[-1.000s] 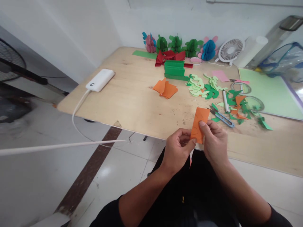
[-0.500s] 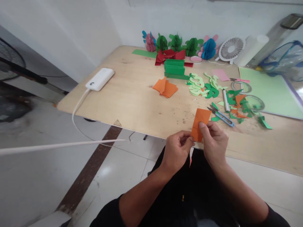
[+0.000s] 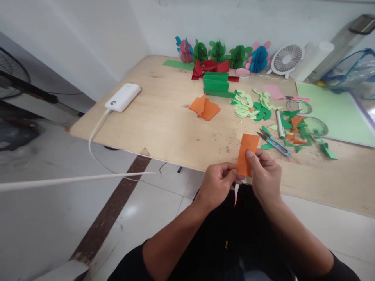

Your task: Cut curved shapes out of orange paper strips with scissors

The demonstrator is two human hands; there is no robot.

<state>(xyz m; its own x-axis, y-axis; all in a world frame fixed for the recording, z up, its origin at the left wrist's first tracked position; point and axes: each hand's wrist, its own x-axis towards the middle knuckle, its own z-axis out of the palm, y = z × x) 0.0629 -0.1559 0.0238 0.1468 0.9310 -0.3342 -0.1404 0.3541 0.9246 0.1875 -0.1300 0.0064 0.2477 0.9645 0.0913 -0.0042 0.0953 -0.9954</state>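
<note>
Table (image 3: 164,121) stretches leftward | front edge (image 3: 172,162) beneath hands (image 3: 267,175) | both gripping orange paper (image 3: 246,145)

The left forearm (image 3: 175,232) and right forearm (image 3: 300,232) slant forward and toward each other, the left hand (image 3: 219,182) curled in a pinch, the right hand (image 3: 266,175) just beside it, thumb laid over bent fingers.
</note>
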